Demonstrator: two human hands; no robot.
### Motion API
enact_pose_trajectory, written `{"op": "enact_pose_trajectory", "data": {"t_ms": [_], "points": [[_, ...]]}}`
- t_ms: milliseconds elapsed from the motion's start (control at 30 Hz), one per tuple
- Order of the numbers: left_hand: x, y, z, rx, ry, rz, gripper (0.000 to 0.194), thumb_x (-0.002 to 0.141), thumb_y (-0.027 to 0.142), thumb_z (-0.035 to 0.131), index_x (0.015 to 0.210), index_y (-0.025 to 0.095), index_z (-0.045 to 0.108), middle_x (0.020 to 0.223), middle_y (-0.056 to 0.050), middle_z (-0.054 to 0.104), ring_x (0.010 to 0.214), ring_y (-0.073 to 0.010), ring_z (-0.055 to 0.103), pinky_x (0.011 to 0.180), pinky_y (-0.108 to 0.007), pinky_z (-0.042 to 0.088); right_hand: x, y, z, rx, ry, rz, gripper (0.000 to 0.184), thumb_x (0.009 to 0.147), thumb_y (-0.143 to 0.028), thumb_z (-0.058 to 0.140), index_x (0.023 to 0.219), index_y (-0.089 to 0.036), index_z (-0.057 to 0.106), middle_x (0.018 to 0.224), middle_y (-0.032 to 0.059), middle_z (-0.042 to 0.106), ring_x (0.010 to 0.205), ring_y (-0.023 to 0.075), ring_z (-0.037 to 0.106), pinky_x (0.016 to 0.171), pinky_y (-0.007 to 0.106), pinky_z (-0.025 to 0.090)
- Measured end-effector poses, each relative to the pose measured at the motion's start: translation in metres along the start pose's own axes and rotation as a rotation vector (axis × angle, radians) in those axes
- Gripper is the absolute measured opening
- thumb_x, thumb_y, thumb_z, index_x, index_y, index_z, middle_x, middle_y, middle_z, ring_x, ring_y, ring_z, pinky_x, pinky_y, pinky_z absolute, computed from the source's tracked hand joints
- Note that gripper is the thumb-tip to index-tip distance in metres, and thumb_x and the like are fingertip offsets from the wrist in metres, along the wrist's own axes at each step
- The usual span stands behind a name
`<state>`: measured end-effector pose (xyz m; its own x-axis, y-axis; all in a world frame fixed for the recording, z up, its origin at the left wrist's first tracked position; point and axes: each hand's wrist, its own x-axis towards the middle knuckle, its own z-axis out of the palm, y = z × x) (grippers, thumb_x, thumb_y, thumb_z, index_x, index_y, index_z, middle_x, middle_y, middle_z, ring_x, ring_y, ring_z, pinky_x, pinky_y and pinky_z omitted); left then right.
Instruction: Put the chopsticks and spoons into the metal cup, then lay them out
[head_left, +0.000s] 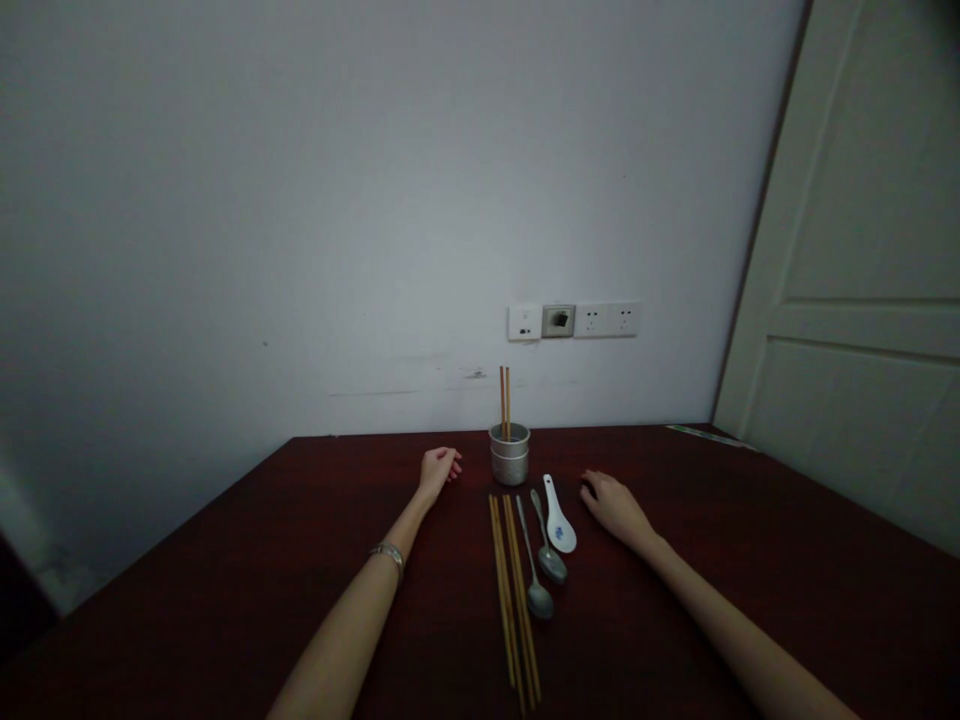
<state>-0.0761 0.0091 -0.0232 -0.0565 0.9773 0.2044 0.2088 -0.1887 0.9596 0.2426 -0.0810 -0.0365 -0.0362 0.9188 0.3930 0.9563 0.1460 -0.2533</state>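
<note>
My left hand rests on the table left of a metal cup, its fingers loosely bent, a little apart and holding nothing. Two chopsticks stand upright in the cup. My right hand lies palm down to the right of a white ceramic spoon with a blue mark, not touching it; thumb and fingers are apart. Between my arms, several wooden chopsticks lie lengthwise in front of the cup. Beside them are a long-handled metal spoon and a shorter metal spoon.
The dark red table meets a pale wall at the back. Sockets are set in the wall above the table. A panelled door stands at the right. A thin patterned strip lies at the back right edge.
</note>
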Motion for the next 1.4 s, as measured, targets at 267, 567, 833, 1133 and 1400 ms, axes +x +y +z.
{"op": "enact_pose_trajectory", "data": {"t_ms": [267,567,833,1133,1400], "points": [[-0.024,0.018,0.007,0.317,-0.118,0.140,0.013,0.064,0.023,0.056,0.065,0.013,0.064,0.062,-0.003,0.063,0.056,-0.0109,0.054,0.052,-0.019,0.039,0.000,0.000,-0.001,0.026,0.007,0.009,0.035,0.079,-0.024,0.042,0.104,-0.010,0.060,0.113,0.0164,0.058,0.106,0.0242,0.052,0.091,0.032,0.037],[-0.086,0.050,0.020,0.789,-0.320,0.142,0.014,0.057,0.033,0.064,0.054,0.019,0.063,0.056,-0.003,0.059,0.053,-0.0163,0.054,0.050,-0.024,0.037,0.001,0.001,0.003,-0.050,0.017,-0.029,0.038,0.080,-0.024,0.037,0.106,-0.007,0.059,0.112,0.0181,0.057,0.107,0.0248,0.051,0.090,0.033,0.038],[-0.098,0.065,0.028,0.869,-0.339,0.056,0.018,0.055,0.032,0.065,0.046,0.019,0.056,0.051,-0.004,0.055,0.056,-0.0208,0.056,0.052,-0.027,0.039,0.001,0.000,0.001,-0.058,0.007,-0.027,0.038,0.080,-0.024,0.037,0.107,-0.008,0.058,0.112,0.0168,0.058,0.106,0.0235,0.052,0.091,0.031,0.037],[-0.088,0.067,0.033,1.036,-0.479,-0.037,0.026,0.058,0.042,0.058,0.059,0.017,0.061,0.062,-0.008,0.062,0.069,-0.0245,0.061,0.058,-0.029,0.044,0.000,-0.002,0.001,-0.060,0.000,-0.011,0.039,0.081,-0.023,0.037,0.109,-0.006,0.057,0.114,0.0179,0.056,0.108,0.0243,0.050,0.092,0.032,0.035],[-0.091,0.084,0.042,1.240,-0.599,-0.018,0.042,0.064,0.048,0.048,0.088,0.016,0.064,0.096,-0.013,0.064,0.087,-0.0284,0.060,0.066,-0.033,0.047,0.000,-0.003,-0.002,-0.070,-0.030,-0.008,0.038,0.081,-0.022,0.036,0.109,-0.007,0.056,0.115,0.0175,0.056,0.110,0.0238,0.049,0.093,0.032,0.035]]}}
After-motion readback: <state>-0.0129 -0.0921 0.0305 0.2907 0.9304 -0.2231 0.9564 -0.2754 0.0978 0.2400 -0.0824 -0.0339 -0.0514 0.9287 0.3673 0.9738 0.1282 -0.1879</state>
